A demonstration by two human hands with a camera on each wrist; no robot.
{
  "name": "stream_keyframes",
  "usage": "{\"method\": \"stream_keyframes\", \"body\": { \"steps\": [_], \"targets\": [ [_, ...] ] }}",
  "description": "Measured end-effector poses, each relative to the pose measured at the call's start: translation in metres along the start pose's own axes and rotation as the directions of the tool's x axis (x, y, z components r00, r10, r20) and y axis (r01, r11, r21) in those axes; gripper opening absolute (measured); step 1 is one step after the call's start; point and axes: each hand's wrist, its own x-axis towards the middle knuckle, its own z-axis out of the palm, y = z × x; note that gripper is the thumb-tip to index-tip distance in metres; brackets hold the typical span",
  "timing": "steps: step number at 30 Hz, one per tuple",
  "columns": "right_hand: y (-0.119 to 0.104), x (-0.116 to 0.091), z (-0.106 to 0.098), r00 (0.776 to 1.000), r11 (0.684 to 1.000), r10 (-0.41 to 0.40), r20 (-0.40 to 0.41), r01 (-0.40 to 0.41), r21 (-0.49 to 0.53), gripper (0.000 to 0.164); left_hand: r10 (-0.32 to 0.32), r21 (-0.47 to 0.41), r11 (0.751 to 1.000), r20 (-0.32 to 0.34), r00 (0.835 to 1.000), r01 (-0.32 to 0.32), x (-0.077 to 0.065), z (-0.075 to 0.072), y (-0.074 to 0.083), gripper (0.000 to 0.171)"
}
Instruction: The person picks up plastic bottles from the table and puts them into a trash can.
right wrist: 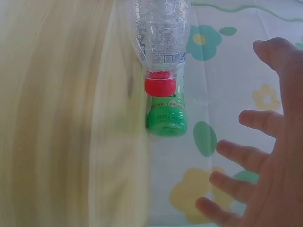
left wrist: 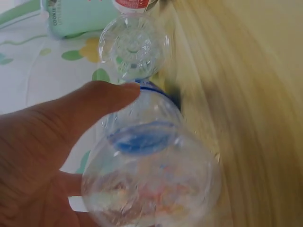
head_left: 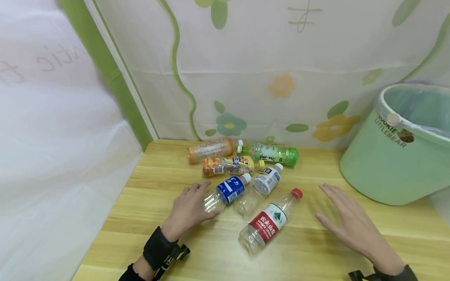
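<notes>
My left hand [head_left: 190, 208] is spread at the base of a clear plastic bottle with a blue label [head_left: 230, 190], thumb and fingers on either side of it. In the left wrist view the thumb [left wrist: 90, 106] shows in front of that bottle's clear body [left wrist: 156, 189]; whether it touches is hard to tell. My right hand [head_left: 355, 222] hovers with straight, parted fingers and holds nothing. To its left lies a clear bottle with a red cap and red-white label [head_left: 268, 222]. Between these two bottles lies a clear one with a white label [head_left: 266, 180].
Behind lie an orange-tinted bottle [head_left: 211, 150], an orange-labelled bottle with a yellow cap [head_left: 230, 165] and a green bottle [head_left: 270, 153]. A green bin [head_left: 390, 168] with a clear liner stands at the right of the wooden table [head_left: 130, 222]. A patterned cloth [head_left: 246, 50] hangs behind.
</notes>
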Motion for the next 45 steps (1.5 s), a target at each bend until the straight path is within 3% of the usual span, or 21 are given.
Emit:
{"method": "stream_keyframes", "body": {
  "steps": [7, 13, 17, 24, 27, 33, 38, 45],
  "targets": [
    [0.000, 0.000, 0.000, 1.000, 1.000, 0.007, 0.000, -0.007, 0.018, 0.086, 0.035, -0.053, 0.998, -0.007, 0.999, -0.035, 0.004, 0.004, 0.004, 0.075],
    [0.000, -0.002, 0.003, 1.000, 1.000, 0.004, 0.004, -0.004, 0.022, 0.084, 0.023, -0.082, 0.996, 0.012, 1.000, -0.022, 0.002, 0.000, -0.001, 0.075],
    [0.000, -0.002, 0.002, 1.000, 1.000, 0.003, 0.000, -0.003, 0.011, 0.084, 0.025, -0.100, 0.995, -0.009, 1.000, -0.025, -0.002, -0.013, -0.005, 0.073],
    [-0.001, 0.000, -0.004, 0.999, 1.000, -0.023, -0.024, 0.023, -0.007, 0.085, 0.052, -0.055, 0.997, -0.114, 0.992, -0.058, -0.014, -0.048, -0.008, 0.074],
    [-0.001, 0.004, -0.009, 0.997, 0.999, -0.052, -0.052, 0.051, -0.015, 0.087, 0.098, -0.013, 0.995, -0.181, 0.979, -0.102, -0.016, -0.061, -0.006, 0.077],
    [-0.008, 0.015, -0.021, 0.994, 0.996, -0.086, -0.071, 0.085, -0.011, 0.090, 0.239, 0.042, 0.971, -0.275, 0.931, -0.237, -0.009, -0.078, 0.007, 0.077],
    [-0.016, 0.027, -0.031, 0.991, 0.994, -0.112, -0.069, 0.112, -0.011, 0.092, 0.322, 0.081, 0.947, -0.252, 0.913, -0.311, 0.006, -0.081, 0.029, 0.076],
    [-0.030, 0.037, -0.041, 0.982, 0.988, -0.155, -0.107, 0.154, -0.020, 0.091, 0.423, 0.075, 0.906, -0.169, 0.890, -0.416, 0.025, -0.072, 0.064, 0.079]
  ]
}}
